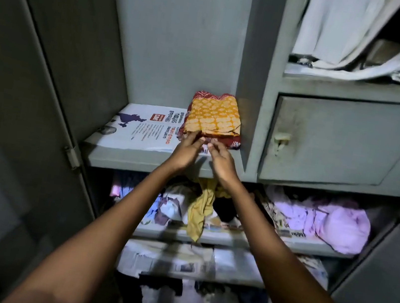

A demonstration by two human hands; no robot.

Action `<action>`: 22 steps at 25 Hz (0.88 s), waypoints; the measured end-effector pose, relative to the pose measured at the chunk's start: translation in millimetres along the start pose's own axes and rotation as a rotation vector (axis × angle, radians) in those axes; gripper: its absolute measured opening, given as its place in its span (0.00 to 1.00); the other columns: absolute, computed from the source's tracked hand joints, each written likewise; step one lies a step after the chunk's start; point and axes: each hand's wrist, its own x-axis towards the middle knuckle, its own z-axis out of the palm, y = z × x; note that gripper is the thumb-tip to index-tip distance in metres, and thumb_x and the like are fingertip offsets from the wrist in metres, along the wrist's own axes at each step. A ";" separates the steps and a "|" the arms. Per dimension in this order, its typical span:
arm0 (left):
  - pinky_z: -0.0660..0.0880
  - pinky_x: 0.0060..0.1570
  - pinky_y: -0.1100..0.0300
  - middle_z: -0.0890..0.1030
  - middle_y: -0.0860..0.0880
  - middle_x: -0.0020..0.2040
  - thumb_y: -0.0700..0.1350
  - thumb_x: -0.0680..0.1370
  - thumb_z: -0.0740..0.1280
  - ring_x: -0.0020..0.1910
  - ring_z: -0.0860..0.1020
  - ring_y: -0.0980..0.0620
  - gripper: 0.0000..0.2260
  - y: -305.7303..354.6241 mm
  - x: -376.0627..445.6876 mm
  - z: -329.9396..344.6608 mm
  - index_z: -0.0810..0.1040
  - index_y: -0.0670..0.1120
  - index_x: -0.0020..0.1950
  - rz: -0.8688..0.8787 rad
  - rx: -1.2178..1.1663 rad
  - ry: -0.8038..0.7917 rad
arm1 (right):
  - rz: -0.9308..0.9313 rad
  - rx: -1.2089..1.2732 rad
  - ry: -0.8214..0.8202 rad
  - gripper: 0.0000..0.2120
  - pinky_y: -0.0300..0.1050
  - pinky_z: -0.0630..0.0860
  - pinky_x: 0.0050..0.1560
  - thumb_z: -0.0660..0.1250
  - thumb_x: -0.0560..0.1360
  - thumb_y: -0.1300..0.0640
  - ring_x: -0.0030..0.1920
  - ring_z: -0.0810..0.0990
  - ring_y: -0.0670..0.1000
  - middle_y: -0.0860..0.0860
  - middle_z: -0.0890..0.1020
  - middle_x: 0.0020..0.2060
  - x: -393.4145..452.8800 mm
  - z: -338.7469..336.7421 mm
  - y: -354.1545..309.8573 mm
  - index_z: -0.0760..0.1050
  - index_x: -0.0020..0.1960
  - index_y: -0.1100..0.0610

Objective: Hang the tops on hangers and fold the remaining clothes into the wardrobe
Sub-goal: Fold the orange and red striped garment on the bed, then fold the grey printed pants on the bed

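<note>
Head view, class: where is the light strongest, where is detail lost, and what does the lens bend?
Head view: brightest on the folded yellow cloth and newspaper-lined shelf; bottom shelves sink into shadow; edges blur; the wide lens bows the wardrobe doors.

Grey metal wardrobe shelf [150, 160] at chest level, lined with a printed newspaper sheet [145, 127]. On that paper, at the shelf's right end against the divider, sits a folded yellow-and-maroon patterned cloth [213, 118]. One shelf below it [232, 237], a mustard garment [201, 211] droops over the front edge beside a crumpled lilac cloth [326, 223].
</note>
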 end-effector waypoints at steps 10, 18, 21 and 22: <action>0.63 0.69 0.52 0.72 0.41 0.68 0.42 0.82 0.57 0.68 0.69 0.45 0.17 -29.9 -216.0 92.1 0.67 0.39 0.69 -0.320 -0.314 -0.048 | 0.325 0.447 0.178 0.18 0.42 0.68 0.63 0.53 0.82 0.57 0.67 0.69 0.50 0.55 0.72 0.64 -251.5 -33.4 49.7 0.65 0.70 0.63; 0.66 0.48 0.58 0.74 0.40 0.55 0.40 0.82 0.55 0.53 0.71 0.48 0.11 -53.5 -382.0 241.6 0.73 0.39 0.61 -0.492 -0.087 -0.493 | 0.744 0.485 0.542 0.21 0.47 0.60 0.68 0.50 0.82 0.50 0.71 0.65 0.51 0.53 0.69 0.70 -469.9 -125.5 146.2 0.64 0.72 0.58; 0.74 0.43 0.64 0.80 0.40 0.47 0.41 0.81 0.57 0.44 0.77 0.49 0.09 -41.0 -438.9 308.1 0.76 0.40 0.51 -0.524 -0.020 -0.727 | 0.823 0.510 0.752 0.13 0.29 0.74 0.39 0.53 0.82 0.52 0.46 0.77 0.49 0.52 0.78 0.48 -553.9 -176.2 155.4 0.73 0.55 0.57; 0.73 0.34 0.68 0.80 0.45 0.38 0.41 0.81 0.57 0.36 0.77 0.53 0.10 -32.2 -458.9 329.4 0.75 0.42 0.43 -0.525 0.007 -0.803 | 0.845 0.501 0.820 0.12 0.30 0.71 0.27 0.53 0.82 0.52 0.37 0.73 0.47 0.50 0.75 0.40 -583.3 -192.1 158.4 0.72 0.47 0.56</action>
